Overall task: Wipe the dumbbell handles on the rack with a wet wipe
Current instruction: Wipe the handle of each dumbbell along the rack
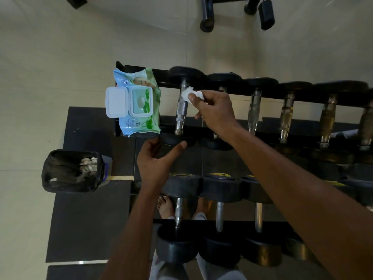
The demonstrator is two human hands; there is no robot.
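The right hand (215, 110) pinches a crumpled white wet wipe (190, 94) between thumb and fingers and holds it against the upper part of the knurled chrome handle (181, 107) of the leftmost black round-headed dumbbell (185, 75) on the top tier of the black metal rack (270, 96). The left hand (156, 160) is spread, its thumb stretched out along the near head of that same dumbbell and its fingers at the head's left side, gripping nothing fully.

Just left of the dumbbell, at the end of the top tier, lies a pale blue and green plastic pack of wet wipes (139, 102) with its white flip lid (116, 102) swung open. More dumbbells with chrome and brassy handles (286, 112) sit in a row to the right, and a lower tier carries larger black dumbbells (221, 189). On the floor to the left stands a bin lined with a black bag (70, 170), holding crumpled used wipes (88, 164). A bare foot (165, 207) shows beneath the rack, on a dark floor mat (84, 219).
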